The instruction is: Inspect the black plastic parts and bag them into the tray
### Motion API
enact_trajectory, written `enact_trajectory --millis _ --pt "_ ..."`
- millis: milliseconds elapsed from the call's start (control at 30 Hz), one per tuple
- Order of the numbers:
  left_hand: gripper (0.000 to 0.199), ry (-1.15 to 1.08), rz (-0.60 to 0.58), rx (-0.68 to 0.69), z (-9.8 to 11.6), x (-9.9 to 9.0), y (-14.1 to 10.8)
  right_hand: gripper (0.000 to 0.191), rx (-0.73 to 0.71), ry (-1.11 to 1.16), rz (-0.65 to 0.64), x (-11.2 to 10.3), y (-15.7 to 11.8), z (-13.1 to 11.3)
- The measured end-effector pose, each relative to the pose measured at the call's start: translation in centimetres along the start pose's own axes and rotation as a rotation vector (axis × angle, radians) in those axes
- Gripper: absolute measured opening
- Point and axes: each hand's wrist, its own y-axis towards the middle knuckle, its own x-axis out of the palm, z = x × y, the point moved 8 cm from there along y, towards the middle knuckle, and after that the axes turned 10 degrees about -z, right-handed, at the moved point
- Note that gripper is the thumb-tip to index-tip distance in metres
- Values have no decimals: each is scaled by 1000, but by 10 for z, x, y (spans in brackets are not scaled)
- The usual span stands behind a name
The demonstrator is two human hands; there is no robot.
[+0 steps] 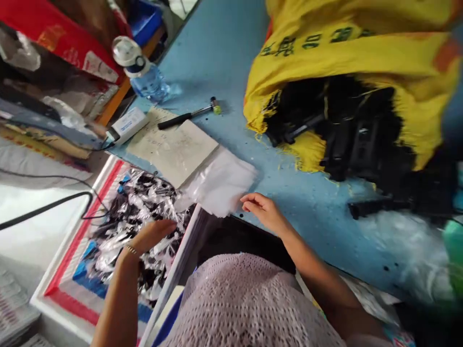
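the left hand (154, 236), with a bracelet (130, 249) at its wrist, reaches over a white-rimmed bin (72, 306) edged inside with red, white and blue stripes; its fingers lie close together and point toward the table, and whether they grasp anything i cannot tell. under and around it, a heap of small black parts in clear plastic wrappers (144, 200) fills much of the bin. the right hand (264, 209) is at the near edge of the blue table (202, 53), loosely curled, thumb and forefinger only narrowly apart; the fingertips are just beside the right side of a stack of clear plastic bags (231, 178), and i cannot tell if they touch it. the stack lies at the table's edge next to the bin, against beige cardboard sheets (188, 154). a small hammer (191, 113) with a black handle rests partly on the cardboard, a white box (129, 124) sits to its left, and a blue water bottle (146, 72) stands behind. on the right, a yellow woven sack (340, 58) gapes with a frayed mouth, black plastic parts (363, 140) spilling out onto the table near a crumpled clear plastic sheet (401, 241).
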Motion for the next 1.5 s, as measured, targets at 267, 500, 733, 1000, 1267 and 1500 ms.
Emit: enact_trajectory --millis 267,500,733,1000,1267,1500 --pt "31 134 122 879 325 -31 62 24 -138 -38 434 -114 -41 -37" --pt "37 640 403 647 522 -11 191 24 -102 45 486 -118 -82 -15" --pt "30 397 201 612 449 3 138 36 -161 52 546 -131 -81 -9" --pt "65 -326 -4 763 335 64 80 24 -189 -345 558 -124 -56 -48" --pt "72 -352 30 844 331 68 86 44 -140 -364 487 -124 -41 -45" --pt "74 -434 150 767 327 52 99 48 -77 -264 252 -84 -54 -39"
